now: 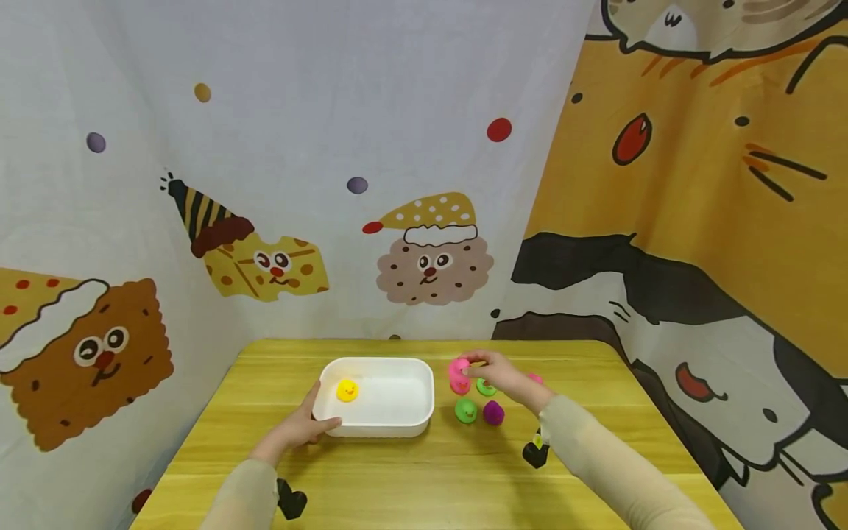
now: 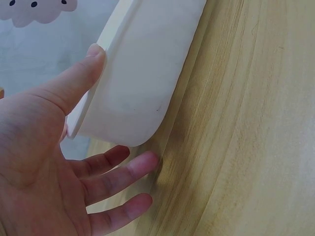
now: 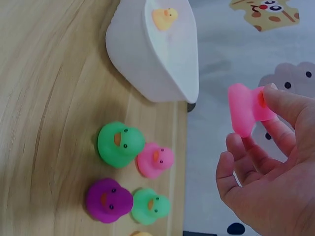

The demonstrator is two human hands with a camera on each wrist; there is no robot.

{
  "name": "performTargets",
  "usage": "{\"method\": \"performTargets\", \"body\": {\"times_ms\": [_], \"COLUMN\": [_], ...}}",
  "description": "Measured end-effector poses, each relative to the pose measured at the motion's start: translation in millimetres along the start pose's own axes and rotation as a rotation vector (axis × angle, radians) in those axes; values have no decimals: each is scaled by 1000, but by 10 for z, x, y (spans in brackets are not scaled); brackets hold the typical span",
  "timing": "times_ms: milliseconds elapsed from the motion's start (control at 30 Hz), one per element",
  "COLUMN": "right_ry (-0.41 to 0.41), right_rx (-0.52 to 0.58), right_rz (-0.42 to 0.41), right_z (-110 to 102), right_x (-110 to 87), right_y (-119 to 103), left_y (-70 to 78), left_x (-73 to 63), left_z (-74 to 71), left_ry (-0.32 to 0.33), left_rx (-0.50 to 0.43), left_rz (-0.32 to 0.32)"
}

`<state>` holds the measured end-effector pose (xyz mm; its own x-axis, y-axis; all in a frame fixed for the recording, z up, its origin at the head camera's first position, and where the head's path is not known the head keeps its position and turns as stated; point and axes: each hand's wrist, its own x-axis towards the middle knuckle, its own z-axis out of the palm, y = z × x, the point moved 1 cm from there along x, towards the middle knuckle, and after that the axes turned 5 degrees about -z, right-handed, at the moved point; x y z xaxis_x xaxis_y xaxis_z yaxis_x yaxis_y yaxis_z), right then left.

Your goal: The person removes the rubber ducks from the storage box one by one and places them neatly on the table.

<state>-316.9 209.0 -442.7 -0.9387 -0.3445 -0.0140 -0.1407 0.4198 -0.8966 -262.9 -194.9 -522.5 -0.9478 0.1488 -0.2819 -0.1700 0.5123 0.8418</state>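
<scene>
My left hand (image 1: 301,423) holds the left end of a white plastic tub (image 1: 377,430), thumb on the rim and the other fingers spread around the corner. Inside the tub, toward its left, sits a yellow rubber duck (image 1: 347,390). Held up by my right hand (image 1: 500,374) is a pink rubber duck (image 3: 246,110), pinched between thumb and fingers above the table. Near that hand stand a second pink duck (image 3: 155,160), a green duck (image 3: 119,144), another green duck (image 3: 151,206) and a purple duck (image 3: 109,200).
All of this is on a wooden table (image 1: 411,478). Another pink thing (image 1: 535,378) shows partly behind my right wrist. A yellowish thing (image 3: 142,234) is cut off at the right wrist view's lower edge. A cartoon-printed cloth (image 1: 424,88) hangs behind the table.
</scene>
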Motion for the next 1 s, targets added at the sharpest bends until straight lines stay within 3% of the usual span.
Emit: {"method": "performTargets", "body": {"times_ms": [700, 1000], "right_ry": [50, 93], "right_rx": [35, -1], "right_rz": [29, 69], "right_z": [-214, -256], "right_x": [-167, -276], "right_y": [367, 463], "left_y": [-6, 2], "left_x": [-13, -22], "left_z": [8, 3], "left_ry": [-2, 0], "left_rx": [-9, -5], "left_rz": [2, -10]}}
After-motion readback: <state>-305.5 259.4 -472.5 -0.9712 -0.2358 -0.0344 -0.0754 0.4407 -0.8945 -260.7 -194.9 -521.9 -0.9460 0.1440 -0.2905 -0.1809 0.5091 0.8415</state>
